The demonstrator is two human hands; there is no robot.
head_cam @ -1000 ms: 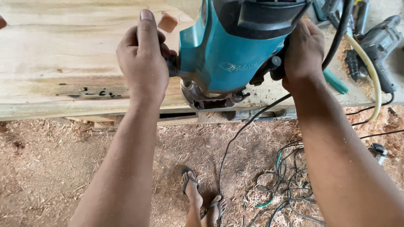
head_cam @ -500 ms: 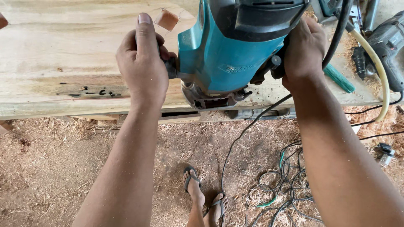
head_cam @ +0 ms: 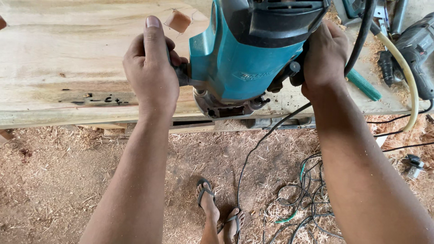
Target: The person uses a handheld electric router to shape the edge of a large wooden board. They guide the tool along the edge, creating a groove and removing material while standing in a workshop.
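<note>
A teal and black power router point(head_cam: 248, 54) stands upright on a wide pale wooden plank point(head_cam: 68, 68), near the plank's front edge. My left hand point(head_cam: 151, 72) grips the router's left side handle, index finger stretched out flat over the wood. My right hand point(head_cam: 323, 56) is wrapped around the right side handle. A black cord point(head_cam: 361, 36) runs up from the router past my right hand. The router's base sits at the plank's near edge, and its bit is hidden.
A small reddish wood block point(head_cam: 177, 20) lies on the plank behind the router. A grey power drill point(head_cam: 418, 49), a yellowish hose point(head_cam: 407, 68) and a green-handled tool point(head_cam: 364, 84) lie at right. Tangled cables point(head_cam: 303, 199) and my sandalled feet point(head_cam: 217, 212) are on the sawdust-covered ground.
The view has shifted slightly. Both hands keep the same grip on the router, which stays at the plank's front edge.
</note>
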